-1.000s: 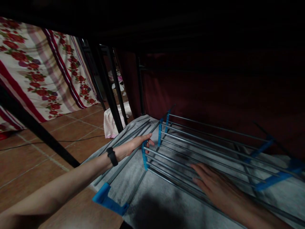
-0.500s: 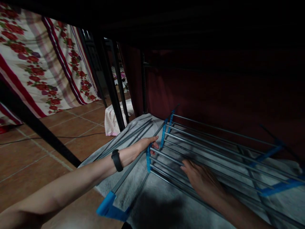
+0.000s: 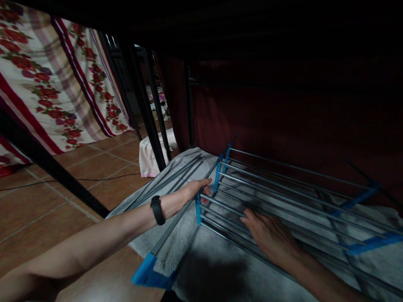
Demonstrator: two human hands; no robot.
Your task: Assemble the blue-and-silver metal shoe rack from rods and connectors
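Note:
A rack of grey metal rods [image 3: 283, 188] joined by blue plastic connectors lies flat on a grey cloth [image 3: 208, 268] on the floor. My left hand [image 3: 192, 191], with a black band at the wrist, is closed on the blue end connector [image 3: 198, 207] at the rack's left side. My right hand [image 3: 267, 235] rests flat on the near rods, fingers stretched out and pointing left. A separate frame of loose rods with a blue corner piece [image 3: 147, 272] lies to the left of the rack.
Black metal legs [image 3: 147, 113] stand behind the rack, and a dark red cloth [image 3: 283, 113] hangs at the back. A flowered sheet [image 3: 47, 84] hangs at the left above brown floor tiles [image 3: 47, 201]. A pink-white cloth [image 3: 147, 157] lies by the legs.
My right hand has slid left along the near rods toward the blue end connector. My left hand has stayed on that connector. The view has shifted slightly.

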